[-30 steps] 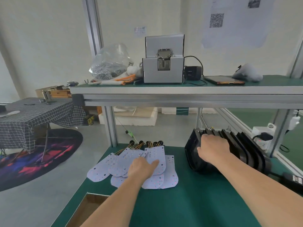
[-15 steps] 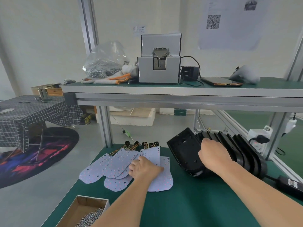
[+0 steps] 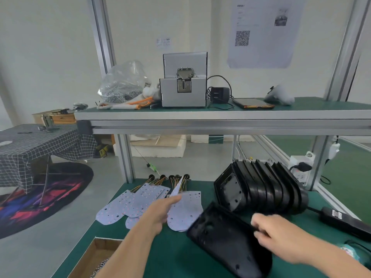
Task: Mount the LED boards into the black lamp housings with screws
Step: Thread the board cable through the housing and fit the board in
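Housing: black lamp housing (image 3: 224,239) lies flat on green surface (image 3: 176,255), corner against fanned LED boards (image 3: 184,209). Blurred right hand (image 3: 279,235), grip curled on housing rim. Fingers of left hand (image 3: 160,212) reach onto top board; pinching or only touching, cannot tell. Risk: tangled wires (image 3: 176,179) drag neighbouring boards when one lifts; housing edge scrapes LEDs.

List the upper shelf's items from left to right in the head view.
Clear plastic bag of small metal parts, silver metal box machine, black power adapter, flat dark phone, pale grey rounded object.
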The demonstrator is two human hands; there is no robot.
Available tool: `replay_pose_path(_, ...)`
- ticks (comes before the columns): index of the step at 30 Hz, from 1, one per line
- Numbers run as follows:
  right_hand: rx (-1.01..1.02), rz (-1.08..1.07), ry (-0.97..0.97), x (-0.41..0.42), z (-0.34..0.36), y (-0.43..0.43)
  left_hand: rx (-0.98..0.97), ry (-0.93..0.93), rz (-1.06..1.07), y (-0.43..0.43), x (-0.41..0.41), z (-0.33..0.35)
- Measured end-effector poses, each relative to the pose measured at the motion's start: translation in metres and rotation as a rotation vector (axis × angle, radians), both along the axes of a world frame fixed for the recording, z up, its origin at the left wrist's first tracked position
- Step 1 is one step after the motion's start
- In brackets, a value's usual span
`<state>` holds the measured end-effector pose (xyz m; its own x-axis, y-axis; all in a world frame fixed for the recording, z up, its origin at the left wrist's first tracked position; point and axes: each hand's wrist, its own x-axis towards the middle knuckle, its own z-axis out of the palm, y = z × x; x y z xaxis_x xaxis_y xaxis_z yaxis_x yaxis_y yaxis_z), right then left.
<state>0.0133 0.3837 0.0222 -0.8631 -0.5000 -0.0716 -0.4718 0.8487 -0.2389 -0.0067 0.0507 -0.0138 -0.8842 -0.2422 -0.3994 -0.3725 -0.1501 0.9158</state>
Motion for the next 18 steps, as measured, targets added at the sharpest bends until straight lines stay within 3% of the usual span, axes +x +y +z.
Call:
replay_pose_path(5, 0.064, 0.120, -0.109, 0.035, -0.017, 0.003, 0.301, 0.049, -0.048, -0.013, 0.033, 0.030)
replay_pose_path(9, 0.058, 0.117, -0.125, 0.046, -0.016, 0.000, 0.365, 0.166, -0.181, -0.006, 0.069, 0.048)
replay_pose_path(11, 0.038, 0.069, -0.089, 0.045, -0.015, -0.005, 0.301, 0.248, -0.363, -0.001, 0.095, 0.054)
replay_pose_path(15, -0.374, -0.037, 0.046, 0.031, -0.008, -0.024, 0.090, 0.309, -0.630, 0.011, 0.140, 0.064)
replay_pose_path(18, -0.694, 0.002, 0.016, 0.026, 0.008, -0.044, -0.092, 0.295, -0.790, 0.027, 0.163, 0.070)
